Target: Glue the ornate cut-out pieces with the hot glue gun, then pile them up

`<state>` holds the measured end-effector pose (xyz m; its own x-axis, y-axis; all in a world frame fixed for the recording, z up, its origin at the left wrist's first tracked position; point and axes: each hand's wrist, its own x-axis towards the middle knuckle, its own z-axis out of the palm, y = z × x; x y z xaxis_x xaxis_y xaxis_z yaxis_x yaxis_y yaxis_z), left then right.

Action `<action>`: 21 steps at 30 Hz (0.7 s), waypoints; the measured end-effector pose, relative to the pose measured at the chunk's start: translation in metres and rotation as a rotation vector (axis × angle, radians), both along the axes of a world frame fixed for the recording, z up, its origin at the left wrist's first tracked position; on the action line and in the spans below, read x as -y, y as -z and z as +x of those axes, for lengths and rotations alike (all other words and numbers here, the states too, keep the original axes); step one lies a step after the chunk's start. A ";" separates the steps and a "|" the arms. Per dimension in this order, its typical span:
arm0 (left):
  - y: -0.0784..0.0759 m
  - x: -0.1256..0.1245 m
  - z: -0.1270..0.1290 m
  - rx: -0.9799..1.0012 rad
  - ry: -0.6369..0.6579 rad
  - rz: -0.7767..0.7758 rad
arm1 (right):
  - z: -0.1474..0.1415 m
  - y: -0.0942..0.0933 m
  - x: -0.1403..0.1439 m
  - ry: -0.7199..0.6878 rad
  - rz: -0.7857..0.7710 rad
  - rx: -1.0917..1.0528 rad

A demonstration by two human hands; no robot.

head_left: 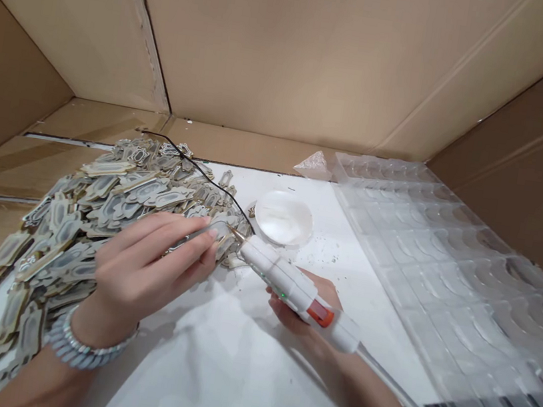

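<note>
My right hand [305,302] is wrapped round a white glue gun [281,276] with an orange part and a small green light. A long pale glue stick [407,388] runs out of its rear end. The gun's metal tip points left at my left hand [146,263], which pinches a thin flat frame-like piece [188,239] between thumb and fingers. The fingers cover much of that piece, and whether the tip touches it I cannot tell. Behind and left of this hand spreads a large pile of flat, ornate grey-and-tan pieces [136,191].
Just beyond the gun stands a round white dish [283,217]. Clear plastic trays [436,253] with curved pockets lie along the right. A black cord [205,174] crosses the pile. A small clear plastic bag [314,164] is at the back. Cardboard walls [293,51] enclose the white table [229,359].
</note>
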<state>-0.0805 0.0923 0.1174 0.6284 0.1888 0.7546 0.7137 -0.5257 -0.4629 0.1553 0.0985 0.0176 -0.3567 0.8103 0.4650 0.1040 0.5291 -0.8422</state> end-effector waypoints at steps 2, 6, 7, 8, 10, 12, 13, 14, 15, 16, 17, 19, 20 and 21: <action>0.000 0.000 0.001 -0.007 0.006 0.002 | 0.000 -0.004 0.000 -0.010 0.034 0.021; 0.002 -0.001 0.000 0.002 0.004 -0.003 | 0.000 -0.007 0.001 -0.013 0.033 0.055; 0.002 -0.001 -0.001 0.007 0.002 -0.001 | 0.000 -0.006 0.000 -0.010 0.041 0.054; 0.002 -0.001 -0.001 0.009 0.000 0.004 | 0.000 -0.006 0.000 -0.007 0.049 0.053; 0.002 -0.001 -0.001 0.004 0.001 0.013 | -0.001 -0.005 0.000 -0.006 0.056 0.050; 0.001 0.000 0.000 -0.002 -0.003 0.014 | -0.001 -0.005 0.000 -0.012 0.054 0.044; 0.001 0.000 0.000 -0.004 -0.005 0.011 | -0.001 -0.005 0.000 -0.018 0.050 0.044; 0.001 0.000 0.000 -0.005 -0.007 0.008 | -0.001 -0.005 0.000 -0.020 0.053 0.040; 0.000 0.000 0.000 -0.004 -0.008 0.009 | -0.001 -0.005 0.000 -0.017 0.060 0.036; 0.000 0.000 0.000 -0.002 -0.010 0.010 | 0.000 -0.006 0.000 -0.014 0.064 0.035; 0.001 0.000 0.000 -0.001 -0.008 0.012 | 0.000 -0.006 0.000 -0.008 0.065 0.038; 0.001 0.000 0.000 0.004 -0.007 0.014 | 0.000 -0.005 0.001 0.001 0.066 0.047; 0.002 0.000 -0.001 0.007 -0.008 0.014 | 0.000 -0.005 0.001 0.002 0.062 0.053; 0.002 0.000 -0.001 0.007 -0.008 0.010 | 0.000 -0.004 0.001 0.002 0.057 0.058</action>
